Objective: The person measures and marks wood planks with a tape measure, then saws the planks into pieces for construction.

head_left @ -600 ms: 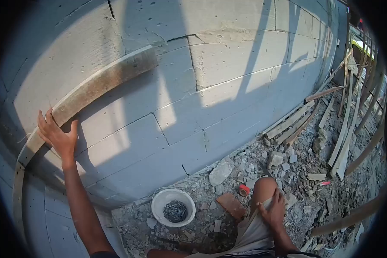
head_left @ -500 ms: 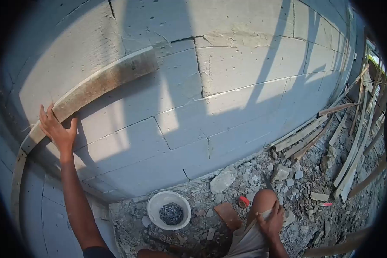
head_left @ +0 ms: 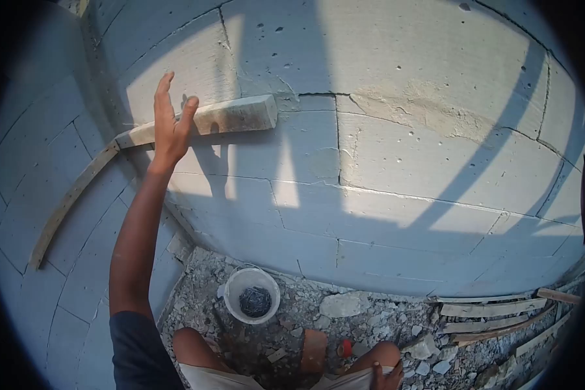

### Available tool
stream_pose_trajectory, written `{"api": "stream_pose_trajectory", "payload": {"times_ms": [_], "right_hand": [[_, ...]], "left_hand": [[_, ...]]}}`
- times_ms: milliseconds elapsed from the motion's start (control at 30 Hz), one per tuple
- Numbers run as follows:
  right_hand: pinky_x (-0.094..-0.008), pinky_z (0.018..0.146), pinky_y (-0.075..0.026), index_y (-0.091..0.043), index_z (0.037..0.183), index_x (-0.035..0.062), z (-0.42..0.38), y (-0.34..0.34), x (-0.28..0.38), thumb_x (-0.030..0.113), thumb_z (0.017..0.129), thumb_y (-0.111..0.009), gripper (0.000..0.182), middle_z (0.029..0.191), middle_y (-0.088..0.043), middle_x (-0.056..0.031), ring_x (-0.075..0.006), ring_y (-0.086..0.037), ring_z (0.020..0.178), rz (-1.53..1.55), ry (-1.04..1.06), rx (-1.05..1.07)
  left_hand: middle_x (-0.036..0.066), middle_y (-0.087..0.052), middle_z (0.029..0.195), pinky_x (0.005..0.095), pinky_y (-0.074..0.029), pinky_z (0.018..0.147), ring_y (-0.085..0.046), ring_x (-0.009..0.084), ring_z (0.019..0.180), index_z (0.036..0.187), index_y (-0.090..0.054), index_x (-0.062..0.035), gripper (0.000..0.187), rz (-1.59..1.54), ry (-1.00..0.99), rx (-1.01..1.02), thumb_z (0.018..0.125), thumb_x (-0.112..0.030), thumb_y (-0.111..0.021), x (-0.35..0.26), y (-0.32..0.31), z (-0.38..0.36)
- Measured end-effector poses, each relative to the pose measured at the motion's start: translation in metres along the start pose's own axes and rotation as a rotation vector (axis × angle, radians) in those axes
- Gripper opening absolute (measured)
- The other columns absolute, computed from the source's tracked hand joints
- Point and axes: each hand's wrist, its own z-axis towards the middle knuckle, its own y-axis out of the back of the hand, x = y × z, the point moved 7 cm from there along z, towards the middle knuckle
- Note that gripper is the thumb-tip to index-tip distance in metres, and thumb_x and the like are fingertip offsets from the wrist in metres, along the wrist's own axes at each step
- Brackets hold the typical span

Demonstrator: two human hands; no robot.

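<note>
My left hand point(head_left: 173, 127) is raised in front of a wooden board point(head_left: 237, 116) that lies along the block wall. Its fingers are stretched out and the thumb stands apart, with nothing gripped; whether the palm touches the board is unclear. A second wooden strip point(head_left: 71, 201) meets the board at the wall corner and runs down the left wall. At the bottom edge, my right hand point(head_left: 387, 377) rests by my right knee, partly cut off by the frame, with its fingers apart and nothing seen in them.
On the rubble ground stands a white bucket point(head_left: 227, 296) holding nails point(head_left: 255, 301). Near it are a reddish brick piece point(head_left: 314, 351), a red roll point(head_left: 345, 348) and a pale stone point(head_left: 343, 305). Wooden planks point(head_left: 494, 309) lie at the right along the wall.
The view has swung left, showing more of the left wall and strip. My left hand has shifted along the board toward its free end. My right hand is now lower in view.
</note>
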Motion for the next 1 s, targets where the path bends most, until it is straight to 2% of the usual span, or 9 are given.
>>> {"api": "stream_pose_trajectory", "payload": {"times_ms": [100,167,267,567,733,767,833,967,1000], "right_hand": [[-0.0589,0.113,-0.030,-0.020,0.157,0.0011,0.028,-0.012,0.000,0.078,0.081,-0.059,0.114,0.155,-0.030,-0.0306,-0.0503,-0.030,0.142,0.072,0.115,0.075],[-0.0585,0.113,-0.031,-0.019,0.157,0.0017,0.041,-0.026,-0.010,0.078,0.082,-0.058,0.114,0.156,-0.030,-0.0304,-0.0493,-0.029,0.142,0.107,0.166,0.127],[-0.0586,0.111,-0.033,-0.018,0.158,0.0025,0.061,-0.049,-0.030,0.077,0.083,-0.057,0.112,0.157,-0.028,-0.0295,-0.0493,-0.033,0.140,0.266,0.105,0.279],[-0.0607,0.112,-0.029,-0.026,0.156,0.0053,0.085,-0.059,-0.017,0.077,0.087,-0.049,0.103,0.158,-0.029,-0.0266,-0.0485,-0.034,0.140,-0.032,0.279,0.249],[-0.0628,0.111,-0.028,-0.032,0.155,0.0078,0.095,-0.058,0.036,0.075,0.091,-0.044,0.094,0.157,-0.031,-0.0257,-0.0492,-0.035,0.139,-0.119,0.548,0.284],[-0.0642,0.110,-0.029,-0.036,0.154,0.0093,0.092,-0.057,0.055,0.073,0.094,-0.040,0.088,0.156,-0.032,-0.0257,-0.0501,-0.036,0.137,-0.099,0.674,0.327],[-0.0645,0.103,-0.037,-0.043,0.149,0.0108,0.095,-0.074,0.065,0.059,0.098,-0.050,0.071,0.151,-0.039,-0.0259,-0.0502,-0.043,0.129,-0.100,0.864,0.361],[-0.0601,0.090,-0.046,-0.057,0.129,0.0057,0.101,-0.094,0.094,0.032,0.093,-0.066,0.046,0.132,-0.053,-0.0239,-0.0444,-0.053,0.112,-0.175,1.246,0.254],[-0.0582,0.087,-0.047,-0.060,0.122,0.0038,0.094,-0.093,0.100,0.025,0.090,-0.069,0.039,0.126,-0.056,-0.0230,-0.0427,-0.055,0.107,-0.109,1.396,0.231]], "left_hand": [[0.025,-0.037,0.150,0.0456,-0.026,0.117,-0.034,0.0385,0.141,0.146,-0.038,0.0007,0.074,-0.224,-0.067,-0.122,0.098,-0.053,-0.052,-0.072,-0.036,0.028],[0.024,-0.038,0.149,0.0457,-0.028,0.115,-0.036,0.0386,0.139,0.144,-0.040,0.0011,0.072,-0.338,0.085,-0.192,0.098,-0.054,-0.051,-0.088,-0.068,0.037],[0.022,-0.039,0.148,0.0432,-0.029,0.115,-0.037,0.0354,0.140,0.142,-0.045,-0.0026,0.059,0.031,0.066,-0.350,0.102,-0.046,-0.049,-0.104,-0.091,0.032],[0.023,-0.029,0.152,0.0456,-0.025,0.116,-0.027,0.0374,0.145,0.141,-0.045,-0.0020,0.062,-0.015,0.072,-0.271,0.103,-0.052,-0.040,-0.103,-0.097,0.033],[0.024,-0.029,0.152,0.0455,-0.022,0.117,-0.025,0.0382,0.146,0.143,-0.041,-0.0004,0.064,0.060,0.064,-0.235,0.104,-0.052,-0.038,-0.100,-0.100,0.034],[0.024,-0.029,0.151,0.0454,-0.021,0.118,-0.024,0.0383,0.146,0.143,-0.040,0.0003,0.065,0.079,0.061,-0.223,0.104,-0.052,-0.037,-0.100,-0.101,0.035],[0.025,-0.030,0.151,0.0452,-0.021,0.118,-0.025,0.0383,0.146,0.143,-0.039,0.0007,0.065,0.086,0.054,-0.215,0.104,-0.051,-0.038,-0.100,-0.102,0.036],[0.025,-0.031,0.150,0.0452,-0.020,0.118,-0.025,0.0382,0.145,0.143,-0.039,0.0014,0.064,0.076,0.059,-0.212,0.104,-0.049,-0.038,-0.101,-0.101,0.037],[0.026,-0.029,0.151,0.0496,-0.026,0.114,-0.032,0.0411,0.139,0.142,-0.039,0.0001,0.070,0.077,0.044,-0.226,0.100,-0.056,-0.043,-0.100,-0.100,0.038]]}}
